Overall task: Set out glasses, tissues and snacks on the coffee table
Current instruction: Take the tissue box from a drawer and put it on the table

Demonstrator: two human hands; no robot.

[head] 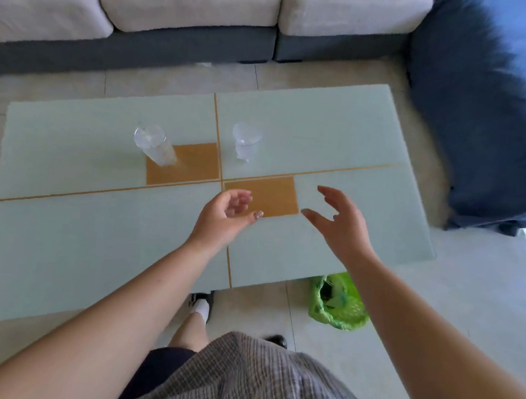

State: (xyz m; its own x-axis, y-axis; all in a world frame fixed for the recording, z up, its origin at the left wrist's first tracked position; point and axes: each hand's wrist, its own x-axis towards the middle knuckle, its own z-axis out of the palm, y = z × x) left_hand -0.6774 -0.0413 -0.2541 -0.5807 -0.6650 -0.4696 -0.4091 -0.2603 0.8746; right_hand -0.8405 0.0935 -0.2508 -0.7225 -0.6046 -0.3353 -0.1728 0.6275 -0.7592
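While both hands [222,215] [340,222] hover loose-gripped, holding nothing, 2 glasses [155,143] [246,140] stand beyond.

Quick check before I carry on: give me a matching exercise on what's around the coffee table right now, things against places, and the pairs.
Things:
1. left glass
2. right glass
3. green bag
4. left hand

Places:
A. on the floor, partly under the table's near edge
B. on pale glass, right of the long orange line
C. above the table's middle, empty
D. base on the far orange rectangle's corner

Pairs: 1-D, 2-B, 3-A, 4-C
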